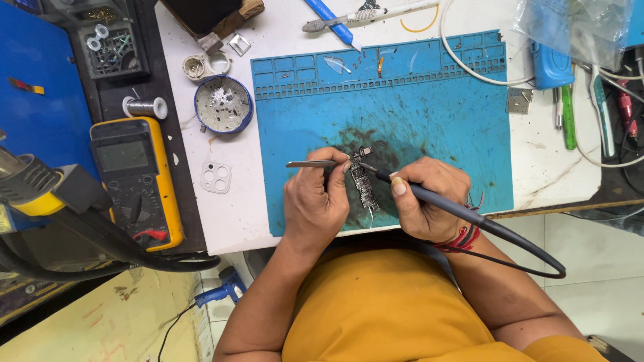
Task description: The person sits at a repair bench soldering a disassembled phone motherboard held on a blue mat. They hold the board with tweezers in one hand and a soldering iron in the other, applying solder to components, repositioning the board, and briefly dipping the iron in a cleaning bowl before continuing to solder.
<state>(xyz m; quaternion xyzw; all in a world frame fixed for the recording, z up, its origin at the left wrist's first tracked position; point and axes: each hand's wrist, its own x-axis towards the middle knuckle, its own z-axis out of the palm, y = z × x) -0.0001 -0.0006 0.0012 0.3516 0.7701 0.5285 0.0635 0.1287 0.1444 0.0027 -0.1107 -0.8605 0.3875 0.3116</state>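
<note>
Partly, circuit board (pixel 364 186) behind left hand (pixel 314 201)

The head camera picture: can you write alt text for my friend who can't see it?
Seen from above, a person's right hand holds a soldering iron to a small circuit board on a blue mat, while the left hand holds tweezers. A yellow multimeter lies at the left.

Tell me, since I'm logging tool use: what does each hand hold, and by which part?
Left hand holds metal tweezers near their middle; right hand holds a soldering iron by its dark handle, close behind the tip.
</note>
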